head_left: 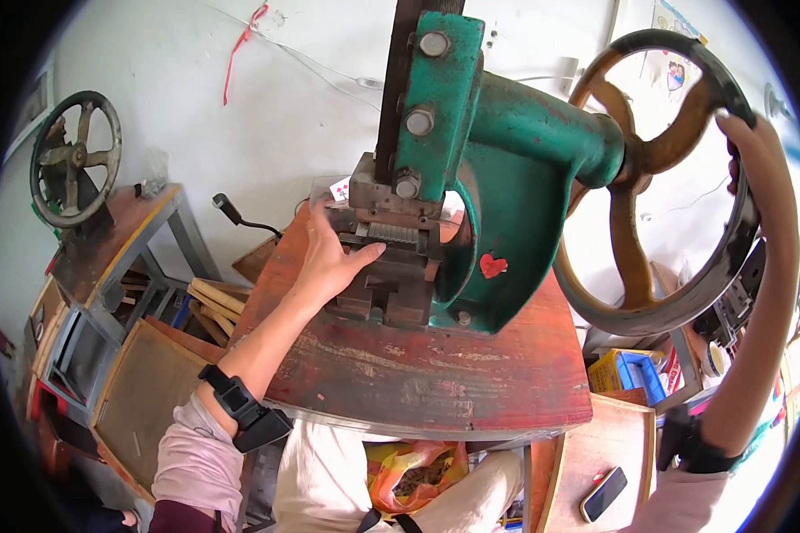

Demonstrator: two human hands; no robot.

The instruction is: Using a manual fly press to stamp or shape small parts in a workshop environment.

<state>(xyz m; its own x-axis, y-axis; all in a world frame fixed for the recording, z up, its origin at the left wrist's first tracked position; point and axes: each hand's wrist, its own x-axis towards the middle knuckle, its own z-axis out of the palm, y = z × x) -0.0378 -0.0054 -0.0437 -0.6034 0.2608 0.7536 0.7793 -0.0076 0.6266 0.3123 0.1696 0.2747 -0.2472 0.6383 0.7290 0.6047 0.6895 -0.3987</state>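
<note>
Handwheel (658,178) sitting on right side of green press (498,169), spoked, rust-brown, rim dark. Judging heavy, rigid cast metal, rim likely smooth; best grip on outer rim, where leverage is greatest. Right hand (740,133) wrapping closed over upper right rim, arm reaching up from lower edge. Left hand (333,253) lying flat, fingers loosely extended, pressing at die block (391,266) under ram; whether holding small piece, cannot tell. Press standing on worn red bench (418,373). Phone (603,494) lying on lower board, well apart.
</note>
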